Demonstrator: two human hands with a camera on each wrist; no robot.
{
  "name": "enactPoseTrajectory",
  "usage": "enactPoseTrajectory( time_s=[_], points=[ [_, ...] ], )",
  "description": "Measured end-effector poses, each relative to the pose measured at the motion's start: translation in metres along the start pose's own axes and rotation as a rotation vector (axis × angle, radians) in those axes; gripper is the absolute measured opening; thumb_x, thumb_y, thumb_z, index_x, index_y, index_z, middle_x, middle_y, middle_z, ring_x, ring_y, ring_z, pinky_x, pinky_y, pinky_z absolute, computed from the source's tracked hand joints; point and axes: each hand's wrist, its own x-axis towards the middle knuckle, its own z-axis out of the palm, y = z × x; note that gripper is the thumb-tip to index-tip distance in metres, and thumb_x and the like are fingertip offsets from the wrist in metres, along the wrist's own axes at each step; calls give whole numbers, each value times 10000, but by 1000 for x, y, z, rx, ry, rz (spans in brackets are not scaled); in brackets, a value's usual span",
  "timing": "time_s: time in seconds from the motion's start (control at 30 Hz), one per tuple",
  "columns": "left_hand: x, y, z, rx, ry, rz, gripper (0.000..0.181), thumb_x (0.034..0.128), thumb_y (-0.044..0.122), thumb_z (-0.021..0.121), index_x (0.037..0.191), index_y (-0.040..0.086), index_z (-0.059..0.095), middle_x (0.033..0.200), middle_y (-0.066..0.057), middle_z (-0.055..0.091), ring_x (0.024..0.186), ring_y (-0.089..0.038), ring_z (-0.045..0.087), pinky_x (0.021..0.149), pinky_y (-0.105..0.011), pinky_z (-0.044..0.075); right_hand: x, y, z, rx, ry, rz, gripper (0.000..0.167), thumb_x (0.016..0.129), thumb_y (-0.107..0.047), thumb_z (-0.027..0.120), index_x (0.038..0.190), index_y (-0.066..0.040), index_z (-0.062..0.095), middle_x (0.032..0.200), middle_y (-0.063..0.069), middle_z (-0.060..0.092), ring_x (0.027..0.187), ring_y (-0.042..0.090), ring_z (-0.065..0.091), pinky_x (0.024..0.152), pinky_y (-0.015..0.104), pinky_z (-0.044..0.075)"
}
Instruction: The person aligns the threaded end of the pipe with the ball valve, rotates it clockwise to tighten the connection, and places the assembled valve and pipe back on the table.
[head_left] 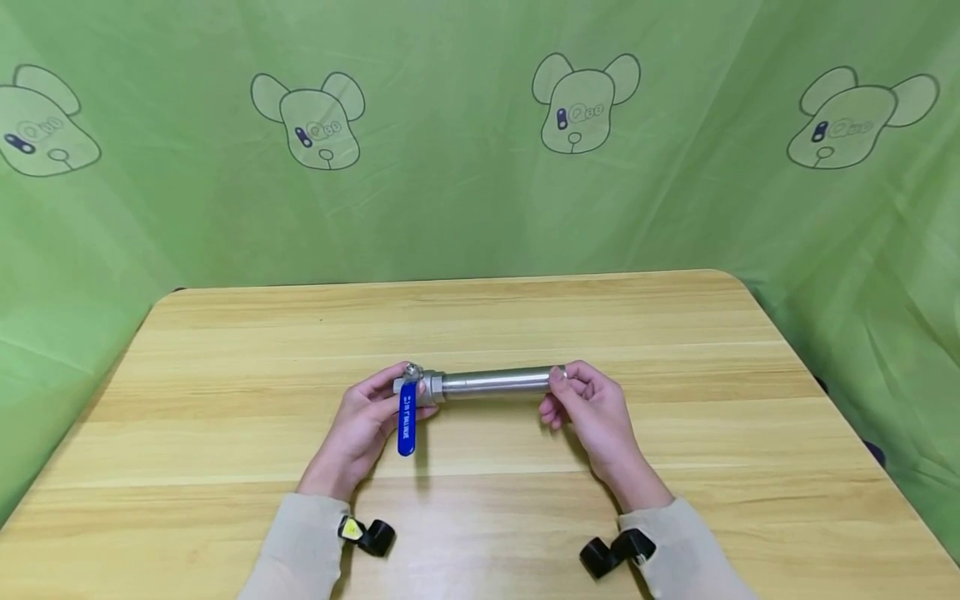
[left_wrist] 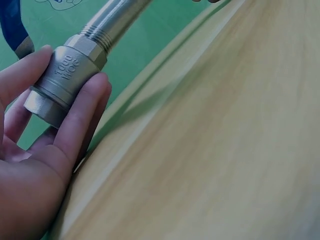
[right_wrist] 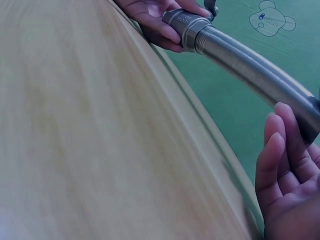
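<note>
My left hand grips a steel ball valve whose blue lever handle points toward me. A long steel pipe extends rightward from the valve, held up above the table. Some thread of the pipe shows beside the hex end of the valve in the left wrist view. The pipe's far right end is pinched between thumb and fingers of my right hand. In the right wrist view, the other fingers of my right hand lie below the pipe.
A light wooden table with rounded back corners lies beneath both hands. Green cloth with printed bear heads hangs behind and at the sides. Black devices are strapped at both sleeves.
</note>
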Motion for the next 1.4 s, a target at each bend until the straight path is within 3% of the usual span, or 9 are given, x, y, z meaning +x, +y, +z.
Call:
enactPoseTrajectory(
  time_s=[0.13, 0.23, 0.43, 0.6, 0.8, 1.1, 1.4],
  points=[
    [1, 0, -1, -51, -11, 7, 318, 1013, -69, 644, 1281, 84, 718, 1192, -27, 740, 1067, -190, 773, 1036, -430, 664, 0, 0, -1, 52, -34, -19, 190, 1121, -192, 581, 1015, -46, 639, 750, -33, 758, 656, 100, 709, 576, 222, 625],
    [0, 1, -1, -71, -25, 18, 290, 1020, -65, 638, 1126, 171, 768, 1173, -18, 748, 1045, -194, 787, 1036, -433, 664, -1, -1, -2, 73, -60, -34, 101, 1096, -157, 625, 1127, -67, 657, 862, -44, 801, 744, 107, 758, 643, 244, 663],
    [-1, 1, -1, -77, -28, 27, 335, 1027, -67, 624, 1062, 222, 790, 1191, -18, 735, 1080, -202, 784, 1041, -434, 661, -1, -2, -2, 132, -61, -87, 519, 943, 63, 748, 1431, -35, 600, 1126, -45, 788, 994, 141, 789, 853, 315, 711],
    [-1, 1, -1, -73, -18, 24, 345, 1027, -74, 616, 1087, 222, 782, 1200, -15, 727, 1069, -198, 784, 1041, -438, 661, -1, -1, -2, 167, -55, -92, 494, 898, 128, 755, 1359, -18, 652, 1122, -10, 780, 1000, 138, 781, 881, 322, 706],
    [-1, 0, -1, -85, -1, 19, 311, 1024, -75, 621, 1179, 163, 746, 1190, -17, 728, 1044, -195, 788, 1034, -439, 664, 0, -1, -2, 174, -59, -74, 459, 908, 115, 759, 1342, 8, 658, 1082, 7, 794, 908, 155, 806, 814, 317, 716],
    [-2, 0, -1, -84, 10, 22, 376, 1006, -87, 629, 1357, 43, 665, 1168, -14, 743, 1037, -181, 785, 1038, -431, 663, 1, -2, -1, 95, -23, -16, 437, 930, 31, 790, 1344, 20, 651, 989, -37, 808, 787, 136, 793, 693, 248, 682],
    [-2, 1, -1, -52, 12, 17, 541, 1005, -96, 615, 1528, -79, 478, 1200, -18, 718, 1040, -172, 779, 1046, -420, 661, 2, -3, 0, 32, 14, 38, 399, 946, -13, 796, 1304, 50, 630, 929, -66, 786, 698, 118, 752, 618, 217, 633]
  ],
)
